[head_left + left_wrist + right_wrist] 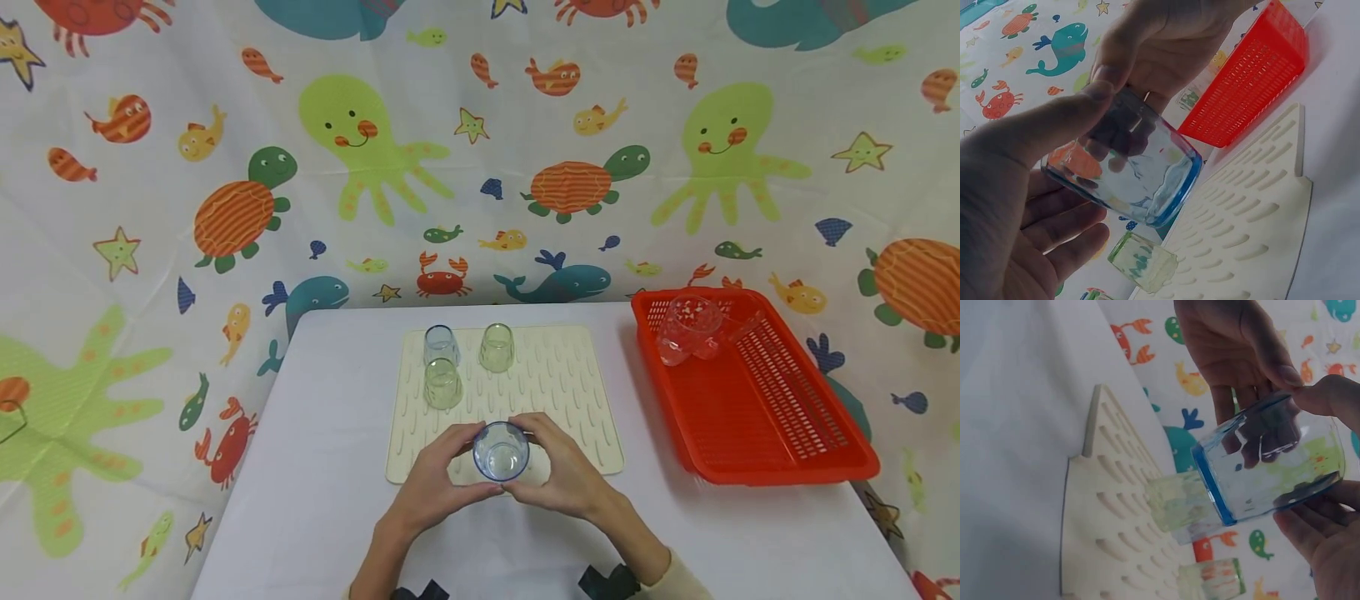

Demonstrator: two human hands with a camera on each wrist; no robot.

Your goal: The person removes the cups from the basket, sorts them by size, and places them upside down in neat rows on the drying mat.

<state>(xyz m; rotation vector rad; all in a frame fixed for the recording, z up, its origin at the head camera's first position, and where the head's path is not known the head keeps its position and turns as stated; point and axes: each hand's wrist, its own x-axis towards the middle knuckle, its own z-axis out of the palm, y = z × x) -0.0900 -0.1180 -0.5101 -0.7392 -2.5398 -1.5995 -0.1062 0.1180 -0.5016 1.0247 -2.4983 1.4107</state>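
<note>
A clear glass (501, 452) with a blue-tinted edge is held between both hands, raised over the front of a cream drying mat (555, 392). My left hand (438, 477) grips its left side and my right hand (566, 477) its right side, the thumbs meeting at the near side. In the left wrist view, the blue-edged end of the glass (1141, 165) points toward the mat. On the mat behind stand a bluish glass (441, 343), a greenish glass (497, 347) and, nearer, another greenish glass (443, 384).
A red plastic basket (750, 417) stands on the right of the white-covered table (315, 467), with clear pinkish glassware (686, 329) at its far end. A curtain (465, 192) printed with sea animals hangs behind the table.
</note>
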